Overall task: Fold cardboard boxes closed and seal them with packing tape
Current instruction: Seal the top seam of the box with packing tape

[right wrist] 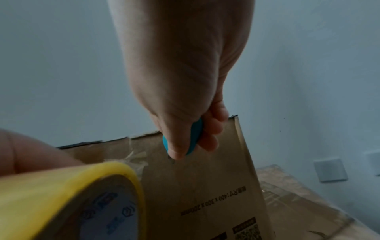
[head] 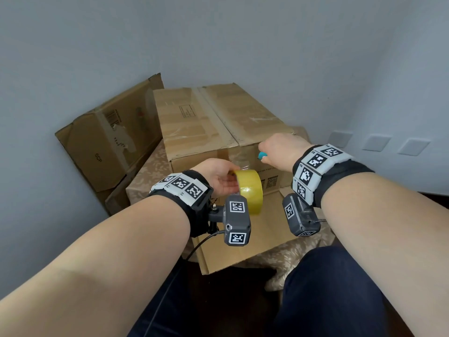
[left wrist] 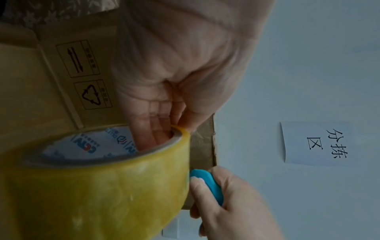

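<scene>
A closed cardboard box (head: 213, 122) stands on a patterned cloth, a strip of tape running along its top seam and down the near face. My left hand (head: 218, 177) holds a yellow roll of packing tape (head: 251, 190) in front of that face, fingers inside the core (left wrist: 156, 134) and thumb on the rim. A clear stretch of tape (head: 239, 161) leads from the roll up to the box. My right hand (head: 281, 152) grips a small blue cutter (head: 262, 155) (left wrist: 207, 183) (right wrist: 194, 134) close to the box's near face, just right of the tape.
A flattened cardboard sheet (head: 243, 239) lies under my wrists on the cloth-covered surface (head: 145, 176). Another worn box (head: 109, 139) leans against the wall at the left. Wall plates (head: 376, 142) are at the right. A paper sign (left wrist: 314, 144) hangs on the wall.
</scene>
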